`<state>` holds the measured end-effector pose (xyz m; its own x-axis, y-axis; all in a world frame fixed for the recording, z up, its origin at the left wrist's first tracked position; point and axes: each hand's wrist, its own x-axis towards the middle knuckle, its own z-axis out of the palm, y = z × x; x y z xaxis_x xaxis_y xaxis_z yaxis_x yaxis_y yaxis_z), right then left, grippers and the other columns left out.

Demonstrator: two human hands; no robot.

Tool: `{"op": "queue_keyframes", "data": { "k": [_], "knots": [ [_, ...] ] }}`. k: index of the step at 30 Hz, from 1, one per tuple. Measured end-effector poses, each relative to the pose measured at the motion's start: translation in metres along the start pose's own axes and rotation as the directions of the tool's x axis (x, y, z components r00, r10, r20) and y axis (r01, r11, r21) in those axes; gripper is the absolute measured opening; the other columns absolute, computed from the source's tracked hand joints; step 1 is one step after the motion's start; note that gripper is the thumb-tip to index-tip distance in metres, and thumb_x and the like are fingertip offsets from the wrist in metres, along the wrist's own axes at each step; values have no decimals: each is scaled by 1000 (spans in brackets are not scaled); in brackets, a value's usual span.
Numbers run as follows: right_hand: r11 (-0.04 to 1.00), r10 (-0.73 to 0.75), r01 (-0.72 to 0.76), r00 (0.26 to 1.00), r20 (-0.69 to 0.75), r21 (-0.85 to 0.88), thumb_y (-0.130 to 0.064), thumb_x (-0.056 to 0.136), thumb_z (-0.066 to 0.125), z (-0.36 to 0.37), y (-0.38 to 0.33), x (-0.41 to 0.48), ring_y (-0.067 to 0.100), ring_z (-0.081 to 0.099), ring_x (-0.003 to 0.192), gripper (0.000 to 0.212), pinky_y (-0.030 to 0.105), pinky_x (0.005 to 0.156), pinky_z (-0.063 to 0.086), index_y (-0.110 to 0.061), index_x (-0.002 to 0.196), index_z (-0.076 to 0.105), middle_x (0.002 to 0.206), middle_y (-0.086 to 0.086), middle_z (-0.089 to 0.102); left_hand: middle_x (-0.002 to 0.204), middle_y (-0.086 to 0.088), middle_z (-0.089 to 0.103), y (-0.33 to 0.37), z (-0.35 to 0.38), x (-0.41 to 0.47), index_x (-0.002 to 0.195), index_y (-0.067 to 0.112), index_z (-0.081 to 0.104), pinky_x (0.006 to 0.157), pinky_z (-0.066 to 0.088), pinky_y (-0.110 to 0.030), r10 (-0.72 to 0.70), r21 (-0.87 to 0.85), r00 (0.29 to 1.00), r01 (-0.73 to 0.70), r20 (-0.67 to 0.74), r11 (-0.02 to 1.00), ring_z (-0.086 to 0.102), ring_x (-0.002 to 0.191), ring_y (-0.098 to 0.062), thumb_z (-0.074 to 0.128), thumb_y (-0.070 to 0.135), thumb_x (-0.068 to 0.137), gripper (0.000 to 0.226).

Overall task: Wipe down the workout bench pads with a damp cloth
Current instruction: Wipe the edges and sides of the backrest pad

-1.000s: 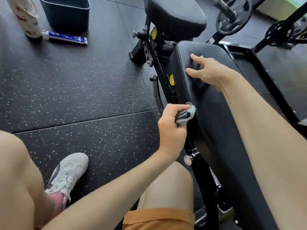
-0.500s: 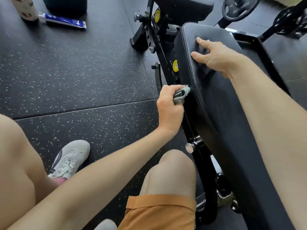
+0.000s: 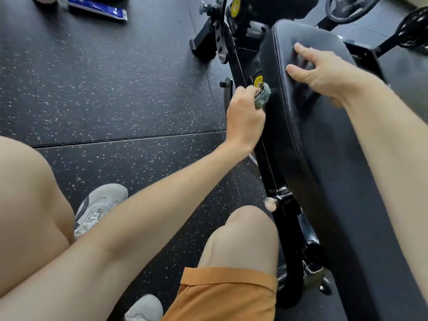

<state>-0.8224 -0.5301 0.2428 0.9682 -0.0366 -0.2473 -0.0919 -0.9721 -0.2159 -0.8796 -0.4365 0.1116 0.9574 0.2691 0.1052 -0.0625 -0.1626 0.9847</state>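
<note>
A long black bench pad (image 3: 324, 158) with white stitching runs from the top centre down to the lower right. My left hand (image 3: 245, 117) grips a bunched grey-green cloth (image 3: 262, 96) and holds it against the pad's left side edge, near a yellow sticker. My right hand (image 3: 324, 72) rests on the pad's upper surface near its far end, fingers spread and pressing into the cushion. A second black pad (image 3: 278, 5) shows partly at the top.
The bench's black steel frame (image 3: 284, 216) and a chrome knob (image 3: 269, 203) sit below the pad. A weight plate (image 3: 349, 8) is at the top right. A blue tube (image 3: 97, 8) lies on the speckled rubber floor (image 3: 104, 89). My knees and pale shoes (image 3: 99, 205) are below.
My left hand has slid the cloth up along the pad's left edge toward its far end. My right hand has stayed pressed on the pad.
</note>
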Motion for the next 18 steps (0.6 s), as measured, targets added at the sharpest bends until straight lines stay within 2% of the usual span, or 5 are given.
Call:
{"op": "queue_keyframes", "data": {
  "k": [4, 9, 12, 15, 18],
  "knots": [
    [1000, -6, 6, 1000, -8, -7, -44, 96, 50, 1, 0, -1, 19, 16, 146, 62, 39, 111, 25, -33, 151, 23, 160, -3, 13, 82, -10, 50, -4, -6, -50, 90, -2, 61, 66, 31, -22, 224, 17, 974, -225, 36, 974, 44, 77, -21, 53, -15, 71, 24],
    [1000, 4, -4, 1000, -10, 20, -42, 96, 52, 2, -1, 0, 19, 17, 145, 62, 39, 113, 25, -33, 151, 24, 160, -3, 13, 79, -5, 46, -2, -5, 3, 85, -1, 61, 61, 30, -24, 123, 67, 992, -124, 21, 990, 42, 71, -19, 51, -14, 72, 21],
    [1000, 1, -1, 1000, -8, 24, -41, 96, 53, 3, 5, 2, 18, 15, 146, 62, 32, 116, 16, -32, 151, 25, 160, -2, 14, 78, -5, 47, -9, -5, -20, 82, 0, 59, 59, 30, -23, 189, 27, 981, -190, 33, 982, 43, 69, -18, 55, -14, 73, 16],
    [998, -4, 3, 1000, 5, 62, -39, 96, 55, 4, 5, 4, 18, 16, 146, 63, 29, 116, 14, -31, 151, 26, 160, -1, 15, 81, -11, 50, -15, -9, -52, 87, -2, 61, 63, 36, -25, 241, 15, 968, -243, 65, 970, 47, 74, -22, 54, -17, 70, 24],
    [997, -19, 19, 1000, -1, 76, -38, 96, 55, 5, 5, 6, 16, 16, 146, 63, 24, 112, 13, -29, 151, 26, 160, 1, 16, 80, -10, 50, -8, -6, -11, 86, -3, 61, 61, 34, -26, 199, 30, 979, -200, 43, 979, 46, 72, -22, 53, -13, 73, 18]
  ]
}}
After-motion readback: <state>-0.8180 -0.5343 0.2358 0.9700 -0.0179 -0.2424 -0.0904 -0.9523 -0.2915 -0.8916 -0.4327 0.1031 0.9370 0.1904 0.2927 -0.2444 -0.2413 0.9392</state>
